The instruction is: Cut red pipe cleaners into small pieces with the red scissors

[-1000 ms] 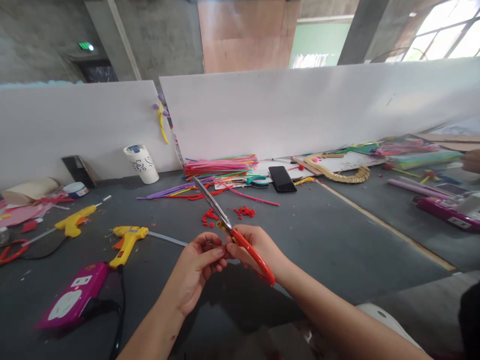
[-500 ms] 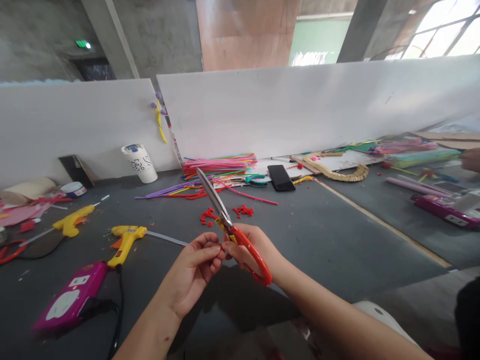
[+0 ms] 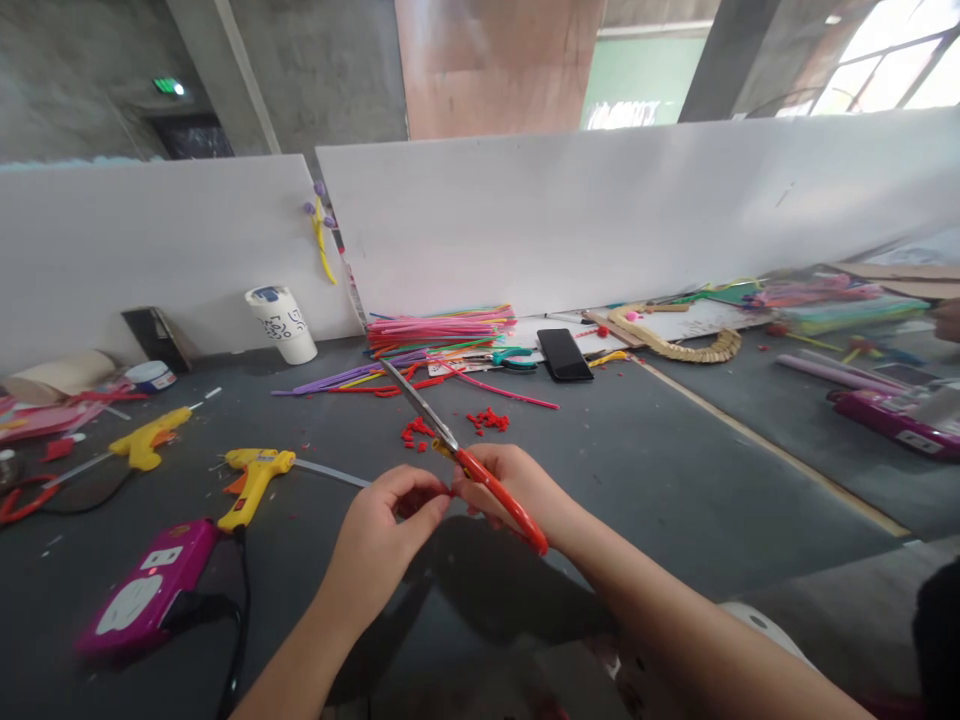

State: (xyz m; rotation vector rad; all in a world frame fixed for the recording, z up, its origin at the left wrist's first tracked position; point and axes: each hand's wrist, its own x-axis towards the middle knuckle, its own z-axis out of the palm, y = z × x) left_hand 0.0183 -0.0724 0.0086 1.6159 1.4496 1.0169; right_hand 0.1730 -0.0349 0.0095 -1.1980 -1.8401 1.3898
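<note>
My right hand (image 3: 514, 490) is wrapped around a pair of scissors (image 3: 499, 490) with red handles, the blades pointing up and to the left. The blades look closed. My left hand (image 3: 394, 525) is closed in a pinch, its fingertips meeting those of the right hand. Between them shows a tiny red piece (image 3: 451, 491), mostly hidden by the fingers. Just beyond the hands lie two small heaps of cut red bits (image 3: 489, 420) on the dark table. A bundle of coloured pipe cleaners (image 3: 442, 330) rests farther back.
A yellow glue gun (image 3: 259, 480) with a stick in it lies left, by a purple power box (image 3: 150, 590). A second glue gun (image 3: 150, 438) is farther left. Behind are a white cup (image 3: 281, 325), teal-handled pliers (image 3: 514, 358), a phone (image 3: 564, 355) and a white partition (image 3: 585, 220).
My left hand has turned over so its back faces up, fingers still pinched. The scissors have tilted lower, their tip dropping left.
</note>
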